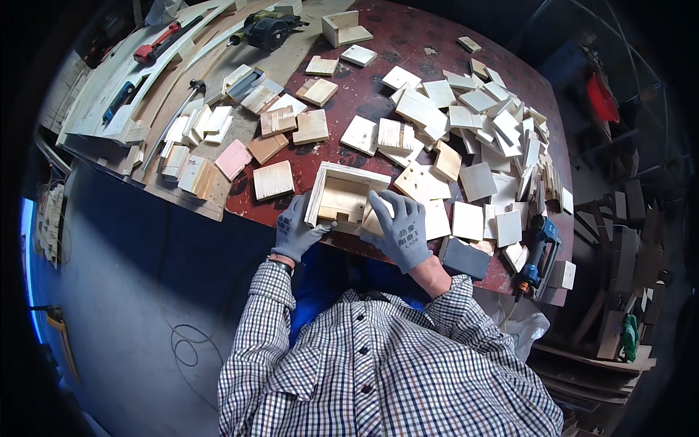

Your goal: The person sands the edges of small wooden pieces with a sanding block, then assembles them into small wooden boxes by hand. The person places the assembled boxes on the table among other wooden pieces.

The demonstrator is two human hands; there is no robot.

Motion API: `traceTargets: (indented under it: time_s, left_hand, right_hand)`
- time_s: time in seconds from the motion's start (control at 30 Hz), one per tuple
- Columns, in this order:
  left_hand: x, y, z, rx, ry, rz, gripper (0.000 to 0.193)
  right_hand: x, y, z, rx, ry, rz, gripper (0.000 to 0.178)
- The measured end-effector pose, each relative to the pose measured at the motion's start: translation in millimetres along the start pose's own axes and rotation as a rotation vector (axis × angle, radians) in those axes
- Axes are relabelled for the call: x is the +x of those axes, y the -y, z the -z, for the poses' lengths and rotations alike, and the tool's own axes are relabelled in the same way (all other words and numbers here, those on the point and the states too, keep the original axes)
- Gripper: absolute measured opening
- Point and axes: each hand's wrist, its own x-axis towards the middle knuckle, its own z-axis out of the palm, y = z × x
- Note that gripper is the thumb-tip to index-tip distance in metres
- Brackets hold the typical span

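At the near edge of the red-topped table [408, 38], I see an open wooden box [344, 195] tilted between two grey-gloved hands. At its eight o'clock, the left hand [295, 229] is closed around the left wall, fingers behind it and thumb along the near rim. At four o'clock, the right hand [400, 227] has its fingers bent, partly open, at the right side; I can't tell whether they pinch a separate piece. A heap of pale wood blocks [480, 102] spreads at two o'clock, with a blue nail gun [539, 255] between three and four. A pink block [233, 159] lies toward nine, and a circular saw [268, 30] at eleven.
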Motion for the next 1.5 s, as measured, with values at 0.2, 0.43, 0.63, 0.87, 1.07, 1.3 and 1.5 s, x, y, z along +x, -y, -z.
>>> traceTargets:
  time_s: [0.2,0.43,0.63,0.87,1.07,1.3,1.5]
  left_hand:
    - [0.3,-5.2,2.6,0.019,-0.006,0.002,0.070]
    - [0.5,0.6,-2.3,0.036,-0.009,-0.023,0.068]
    - [0.4,0.6,0.8,0.068,-0.010,-0.056,0.078]
    - [-3.6,8.3,-4.7,0.075,0.011,-0.028,0.082]
    - [-6.8,18.0,-5.0,0.069,0.025,-0.009,0.081]
    - [-4.7,13.8,-6.0,0.013,0.009,-0.005,0.075]
    - [-4.2,17.8,-5.8,0.022,-0.001,-0.043,0.074]
  right_hand:
    - [11.0,6.6,-15.2,-0.082,0.165,-0.003,0.083]
    - [11.9,9.6,-18.1,0.021,0.092,-0.049,0.073]
    - [18.1,13.9,1.1,0.073,0.028,0.005,0.055]
    - [4.8,12.1,39.9,0.684,-0.129,-0.481,0.026]
    - [11.4,3.3,30.0,0.765,0.164,-0.659,0.043]
    - [29.1,10.5,0.0,0.684,0.258,-0.728,0.069]
    - [6.0,22.7,0.2,0.233,0.163,-0.252,0.080]
